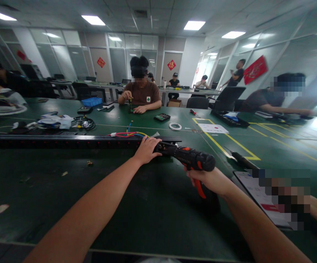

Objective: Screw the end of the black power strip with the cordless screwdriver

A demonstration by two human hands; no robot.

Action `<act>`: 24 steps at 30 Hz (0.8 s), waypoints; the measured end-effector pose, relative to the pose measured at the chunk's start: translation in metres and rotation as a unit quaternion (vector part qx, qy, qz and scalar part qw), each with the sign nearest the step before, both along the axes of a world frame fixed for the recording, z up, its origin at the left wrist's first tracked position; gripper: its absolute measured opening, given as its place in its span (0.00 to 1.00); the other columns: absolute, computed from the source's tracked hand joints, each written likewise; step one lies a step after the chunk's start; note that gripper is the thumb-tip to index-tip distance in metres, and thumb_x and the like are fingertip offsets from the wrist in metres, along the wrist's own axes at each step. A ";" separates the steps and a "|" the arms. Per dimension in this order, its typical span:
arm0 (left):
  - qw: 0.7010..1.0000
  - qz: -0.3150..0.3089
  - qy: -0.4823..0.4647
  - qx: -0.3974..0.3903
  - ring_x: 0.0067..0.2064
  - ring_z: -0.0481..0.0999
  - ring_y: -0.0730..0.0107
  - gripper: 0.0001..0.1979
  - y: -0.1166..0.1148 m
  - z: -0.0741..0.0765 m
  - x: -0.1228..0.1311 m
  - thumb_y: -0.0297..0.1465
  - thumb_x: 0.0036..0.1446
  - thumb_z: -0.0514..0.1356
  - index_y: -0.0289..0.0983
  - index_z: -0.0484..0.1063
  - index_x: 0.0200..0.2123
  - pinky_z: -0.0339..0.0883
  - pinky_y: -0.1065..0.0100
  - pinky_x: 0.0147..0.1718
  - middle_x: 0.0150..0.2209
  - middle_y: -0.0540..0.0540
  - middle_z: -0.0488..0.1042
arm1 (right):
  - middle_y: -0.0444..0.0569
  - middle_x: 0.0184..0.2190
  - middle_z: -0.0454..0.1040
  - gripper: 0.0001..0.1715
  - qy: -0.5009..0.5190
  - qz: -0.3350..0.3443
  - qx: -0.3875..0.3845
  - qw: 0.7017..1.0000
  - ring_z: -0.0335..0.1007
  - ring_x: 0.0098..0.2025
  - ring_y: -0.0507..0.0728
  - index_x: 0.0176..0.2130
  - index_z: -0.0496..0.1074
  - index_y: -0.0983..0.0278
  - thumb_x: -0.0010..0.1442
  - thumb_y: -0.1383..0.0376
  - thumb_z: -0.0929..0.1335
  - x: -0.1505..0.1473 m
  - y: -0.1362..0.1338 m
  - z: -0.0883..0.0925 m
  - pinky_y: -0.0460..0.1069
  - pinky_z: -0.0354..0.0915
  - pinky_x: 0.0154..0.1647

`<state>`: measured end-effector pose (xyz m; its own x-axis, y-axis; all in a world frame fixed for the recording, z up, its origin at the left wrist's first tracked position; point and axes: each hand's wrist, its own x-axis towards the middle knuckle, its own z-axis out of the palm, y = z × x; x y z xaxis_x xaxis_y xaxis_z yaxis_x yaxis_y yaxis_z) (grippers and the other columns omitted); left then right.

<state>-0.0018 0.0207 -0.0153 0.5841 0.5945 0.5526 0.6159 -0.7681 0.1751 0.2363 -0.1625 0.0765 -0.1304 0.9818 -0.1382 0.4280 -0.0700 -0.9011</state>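
Note:
My left hand [146, 150] presses on the right end of a long black rail [65, 142], its fingers over the top and its thumb pointing right. In my right hand [207, 179] is a black and orange pistol-grip power tool [191, 157], lying nearly level. The tool's front end reaches the rail's end beside my left hand; whether its tip touches the rail I cannot tell. Red, yellow and blue wires [128, 134] lie behind the rail near my left fingers. A small brass-coloured cluster [90, 163] rests on the green table [136, 212] in front of the rail.
A white tape roll [175, 126], a red screwdriver [193, 112] and a blue basket [92, 101] lie farther back. Black cables [84, 123] are heaped at left. At right, another person's hand [287, 197] is by a tablet [265, 204] and a soldering-iron-like tool [242, 159]. A person [140, 91] works opposite.

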 end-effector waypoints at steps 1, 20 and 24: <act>1.000 -0.001 0.001 -0.001 0.66 0.64 0.52 0.32 0.000 0.000 0.000 0.45 0.61 0.65 0.40 0.63 0.63 0.41 0.43 0.69 0.61 0.39 0.71 | 0.41 0.22 0.72 0.11 0.000 0.000 0.000 1.000 0.71 0.25 0.56 0.36 0.72 0.62 0.49 0.63 0.71 0.000 0.000 0.000 0.50 0.68 0.27; 1.000 0.005 0.004 -0.008 0.66 0.64 0.51 0.32 -0.001 0.001 0.000 0.44 0.61 0.65 0.41 0.62 0.64 0.41 0.42 0.70 0.62 0.40 0.70 | 0.41 0.22 0.71 0.11 -0.011 0.002 0.001 1.000 0.71 0.24 0.56 0.35 0.71 0.62 0.48 0.62 0.70 -0.001 0.000 0.002 0.50 0.68 0.27; 1.000 0.004 0.002 -0.005 0.66 0.63 0.52 0.33 0.000 0.000 0.000 0.44 0.61 0.65 0.42 0.61 0.65 0.40 0.42 0.70 0.62 0.40 0.70 | 0.42 0.23 0.72 0.10 -0.012 0.008 0.005 1.000 0.71 0.25 0.56 0.35 0.72 0.62 0.49 0.63 0.70 0.001 0.001 -0.001 0.50 0.69 0.28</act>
<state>-0.0022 0.0202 -0.0154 0.5816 0.6044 0.5444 0.6227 -0.7615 0.1801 0.2371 -0.1611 0.0760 -0.1431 0.9809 -0.1319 0.4501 -0.0542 -0.8913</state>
